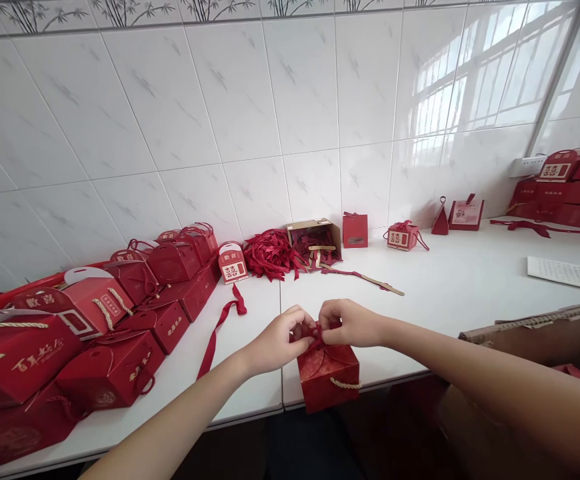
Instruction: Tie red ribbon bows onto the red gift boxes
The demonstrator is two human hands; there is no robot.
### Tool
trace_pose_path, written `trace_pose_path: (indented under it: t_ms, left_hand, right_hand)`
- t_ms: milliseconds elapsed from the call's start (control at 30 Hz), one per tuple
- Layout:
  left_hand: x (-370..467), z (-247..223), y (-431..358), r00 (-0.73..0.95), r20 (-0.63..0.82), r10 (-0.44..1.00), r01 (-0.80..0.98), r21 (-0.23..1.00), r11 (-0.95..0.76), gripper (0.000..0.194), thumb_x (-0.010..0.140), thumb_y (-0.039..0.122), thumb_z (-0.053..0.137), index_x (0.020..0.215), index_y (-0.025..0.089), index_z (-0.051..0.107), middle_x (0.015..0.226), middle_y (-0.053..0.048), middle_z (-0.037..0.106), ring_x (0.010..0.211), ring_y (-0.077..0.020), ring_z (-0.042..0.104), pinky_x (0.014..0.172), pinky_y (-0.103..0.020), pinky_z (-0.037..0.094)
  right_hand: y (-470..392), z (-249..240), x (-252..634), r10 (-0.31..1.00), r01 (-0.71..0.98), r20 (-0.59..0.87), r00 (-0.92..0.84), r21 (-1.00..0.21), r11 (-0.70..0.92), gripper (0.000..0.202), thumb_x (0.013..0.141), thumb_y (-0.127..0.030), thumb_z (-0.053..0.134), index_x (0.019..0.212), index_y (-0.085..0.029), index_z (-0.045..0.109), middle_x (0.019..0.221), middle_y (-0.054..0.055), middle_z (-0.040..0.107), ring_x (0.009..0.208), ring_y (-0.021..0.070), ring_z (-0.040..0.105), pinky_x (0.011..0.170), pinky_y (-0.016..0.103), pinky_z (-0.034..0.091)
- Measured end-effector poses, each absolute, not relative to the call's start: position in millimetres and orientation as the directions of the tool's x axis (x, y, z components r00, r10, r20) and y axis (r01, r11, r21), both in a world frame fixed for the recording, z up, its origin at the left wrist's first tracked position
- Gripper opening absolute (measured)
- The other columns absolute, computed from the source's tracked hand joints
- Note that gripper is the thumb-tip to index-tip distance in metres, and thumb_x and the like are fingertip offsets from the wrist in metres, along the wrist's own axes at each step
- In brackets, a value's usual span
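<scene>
Beneath a white-tiled wall (310, 100), at the near edge of the white tabletop (260, 393), my left fingers (301, 346) and right fingers (332, 335) pinch narrowly, from opposite sides, what looks like red ribbon (317, 332) directly atop the red box (327, 380), neither hand clearly nearer.

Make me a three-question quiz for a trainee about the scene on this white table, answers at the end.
1. Fill in the blank: the fingers of the left hand and right hand are at the ____ of the red gift box.
2. True or false: the ribbon pile lies left of the small open cardboard box by the wall.
3. What colour is the rope handle on the gift box between the hands?
A) Black
B) Gold
C) Blue

Key: 1. top; 2. true; 3. B.
</scene>
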State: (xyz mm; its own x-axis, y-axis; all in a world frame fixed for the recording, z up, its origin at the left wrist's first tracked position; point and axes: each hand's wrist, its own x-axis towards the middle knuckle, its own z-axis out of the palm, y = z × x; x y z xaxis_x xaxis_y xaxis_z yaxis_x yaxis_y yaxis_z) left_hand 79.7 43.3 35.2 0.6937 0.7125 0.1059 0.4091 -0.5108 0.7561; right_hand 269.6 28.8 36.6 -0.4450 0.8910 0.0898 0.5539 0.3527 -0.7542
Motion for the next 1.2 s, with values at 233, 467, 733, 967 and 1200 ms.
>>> trace_pose_path:
  t_ms: [233, 467, 733, 967, 1200]
  left_hand:
    - [79, 44, 40, 0.670, -0.029, 0.742, 0.361, 0.886, -0.292, 0.009, 0.076, 0.024, 0.053, 0.081, 0.017, 0.056, 0.080, 0.000, 0.054, 0.068, -0.0104, 0.047, 0.062, -0.023, 0.041]
    - [82, 42, 38, 0.642, 0.035, 0.766, 0.328, 0.890, -0.316, 0.017, 0.077, 0.032, 0.054, 0.073, 0.016, 0.057, 0.082, -0.001, 0.049, 0.067, -0.0099, 0.044, 0.062, -0.023, 0.038]
    - [54, 39, 44, 0.568, 0.117, 0.815, 0.527, 0.709, -0.469, 0.015, 0.078, 0.033, 0.057, 0.071, 0.019, 0.060, 0.098, -0.004, 0.052, 0.094, -0.0185, 0.051, 0.089, -0.033, 0.038]
    - [59, 39, 39, 0.634, 0.017, 0.773, 0.267, 0.934, -0.239, 0.021, 0.081, 0.038, 0.055, 0.076, 0.020, 0.062, 0.144, -0.002, 0.032, 0.120, -0.0220, 0.044, 0.094, -0.033, 0.040]
    - [50, 27, 49, 0.532, 0.166, 0.830, 0.633, 0.573, -0.520, 0.032, 0.084, 0.040, 0.049, 0.059, 0.020, 0.054, 0.117, -0.002, 0.057, 0.123, -0.0267, 0.035, 0.105, -0.050, 0.021]
  right_hand:
    - [27, 37, 269, 0.873, 0.540, 0.165, -0.459, -0.729, 0.421, 0.007, 0.061, -0.016, 0.056, 0.058, -0.018, 0.050, 0.072, -0.002, 0.050, 0.064, 0.0114, 0.046, 0.058, 0.024, 0.036]
    - [23, 39, 271, 0.853, 0.541, 0.190, -0.486, -0.701, 0.464, 0.007, 0.063, -0.016, 0.056, 0.061, -0.018, 0.050, 0.076, 0.000, 0.051, 0.067, 0.0122, 0.048, 0.063, 0.025, 0.039]
    - [28, 44, 293, 0.838, 0.667, 0.173, -0.517, -0.532, 0.521, 0.017, 0.061, -0.019, 0.061, 0.055, -0.017, 0.046, 0.083, 0.002, 0.053, 0.070, 0.0138, 0.050, 0.064, 0.026, 0.040]
    - [25, 38, 285, 0.861, 0.783, 0.313, -0.402, -0.369, 0.500, 0.012, 0.074, -0.021, 0.049, 0.069, -0.017, 0.058, 0.089, 0.006, 0.057, 0.080, 0.0177, 0.052, 0.070, 0.030, 0.040]
    - [18, 40, 286, 0.827, 0.875, 0.337, -0.449, -0.020, 0.483, 0.011, 0.067, -0.023, 0.054, 0.059, -0.017, 0.060, 0.095, 0.009, 0.061, 0.089, 0.0246, 0.051, 0.079, 0.039, 0.037]
